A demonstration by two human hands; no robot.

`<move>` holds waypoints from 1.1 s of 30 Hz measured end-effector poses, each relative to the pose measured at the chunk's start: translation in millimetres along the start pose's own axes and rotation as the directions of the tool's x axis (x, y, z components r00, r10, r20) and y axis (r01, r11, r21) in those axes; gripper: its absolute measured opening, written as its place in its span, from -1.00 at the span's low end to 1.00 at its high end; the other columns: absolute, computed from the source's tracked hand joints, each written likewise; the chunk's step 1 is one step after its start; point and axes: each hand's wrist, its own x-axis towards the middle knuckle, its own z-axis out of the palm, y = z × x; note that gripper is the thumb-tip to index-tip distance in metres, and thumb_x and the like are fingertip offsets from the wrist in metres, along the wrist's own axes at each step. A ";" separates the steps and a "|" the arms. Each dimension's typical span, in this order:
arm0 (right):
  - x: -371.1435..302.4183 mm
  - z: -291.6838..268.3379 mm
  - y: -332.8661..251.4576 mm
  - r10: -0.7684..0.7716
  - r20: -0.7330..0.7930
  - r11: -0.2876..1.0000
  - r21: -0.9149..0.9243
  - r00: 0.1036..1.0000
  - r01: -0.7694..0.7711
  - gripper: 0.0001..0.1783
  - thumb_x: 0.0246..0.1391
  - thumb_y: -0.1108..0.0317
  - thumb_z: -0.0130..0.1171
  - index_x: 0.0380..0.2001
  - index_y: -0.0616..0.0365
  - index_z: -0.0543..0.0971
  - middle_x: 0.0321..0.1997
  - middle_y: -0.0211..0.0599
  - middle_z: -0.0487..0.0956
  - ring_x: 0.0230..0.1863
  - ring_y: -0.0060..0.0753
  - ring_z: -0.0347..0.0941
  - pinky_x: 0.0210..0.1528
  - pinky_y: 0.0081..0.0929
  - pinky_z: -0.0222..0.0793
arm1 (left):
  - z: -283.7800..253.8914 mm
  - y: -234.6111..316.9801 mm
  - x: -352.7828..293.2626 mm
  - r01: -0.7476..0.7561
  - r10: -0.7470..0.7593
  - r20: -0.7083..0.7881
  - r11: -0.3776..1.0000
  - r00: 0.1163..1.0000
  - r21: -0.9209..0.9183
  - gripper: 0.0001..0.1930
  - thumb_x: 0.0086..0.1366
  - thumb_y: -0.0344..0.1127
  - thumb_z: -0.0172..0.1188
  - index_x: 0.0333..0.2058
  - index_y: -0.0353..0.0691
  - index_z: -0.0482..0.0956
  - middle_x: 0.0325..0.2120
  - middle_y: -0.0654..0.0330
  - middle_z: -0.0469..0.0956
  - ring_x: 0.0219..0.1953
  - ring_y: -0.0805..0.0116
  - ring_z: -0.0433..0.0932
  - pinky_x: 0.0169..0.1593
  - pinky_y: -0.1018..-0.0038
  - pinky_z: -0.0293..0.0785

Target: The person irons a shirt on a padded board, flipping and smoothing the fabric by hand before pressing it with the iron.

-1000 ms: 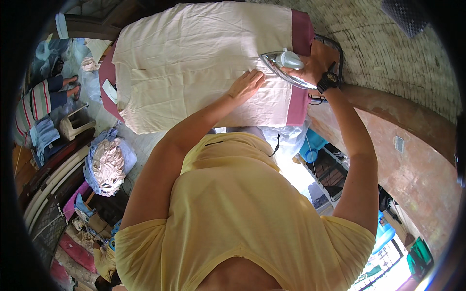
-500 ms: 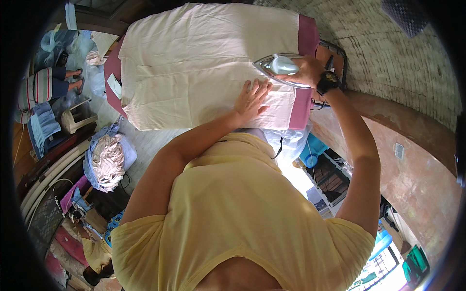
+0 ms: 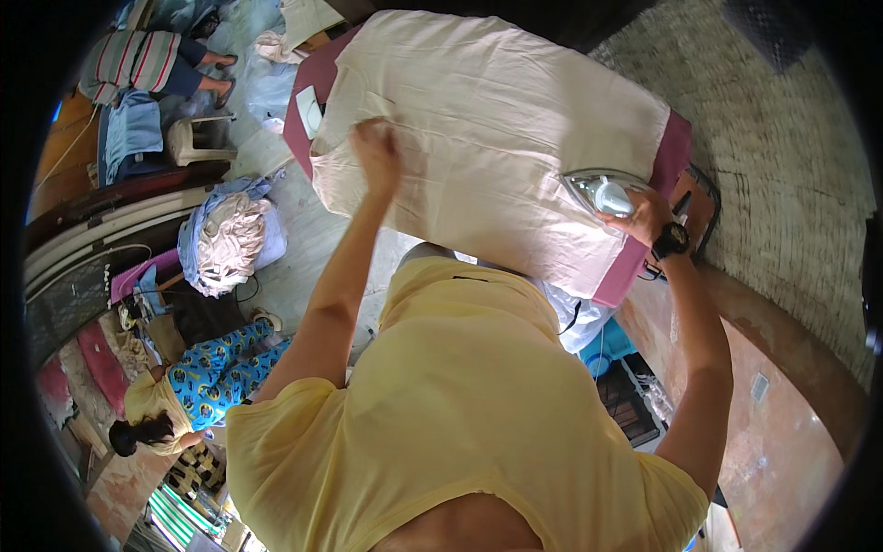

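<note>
A cream cloth garment [image 3: 497,120] lies spread over a board with a maroon cover [image 3: 670,152]. My right hand [image 3: 647,216] is wrapped round the handle of a clothes iron [image 3: 589,187], which rests on the garment near its right end. At the garment's left end, my left hand [image 3: 377,152] is over the cloth with its fingers curled downward and blurred by motion. Whether it grips the fabric, I cannot tell. Just beyond that hand, a small flap or fold stands out on the cloth. A white flat object [image 3: 309,111] sits on the maroon cover's left edge.
A bundle of crumpled laundry [image 3: 230,235] stands on the left. A plastic stool [image 3: 198,140] and a person in a striped top [image 3: 129,66] are farther left. Another person in patterned blue trousers [image 3: 216,377] is at lower left. A woven wall [image 3: 754,166] borders the right.
My left hand has lifted from the garment's near middle and moved left to its far-left part. The view has turned, shifting the board rightward. My right hand still holds the iron.
</note>
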 end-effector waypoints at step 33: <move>-4.8 0.8 -4.4 0.044 -0.024 0.998 0.047 0.999 -0.043 -0.36 -0.25 -0.25 0.40 -0.44 0.18 0.60 -0.50 -0.04 0.62 -0.43 0.01 0.58 -0.33 -0.15 0.52 | -0.2 -65.6 65.2 0.124 -0.202 0.199 0.930 0.959 0.346 -0.65 0.43 0.06 -0.12 -0.24 -0.13 0.27 -0.46 -0.06 0.60 -0.42 -0.23 0.58 -0.38 -0.06 0.41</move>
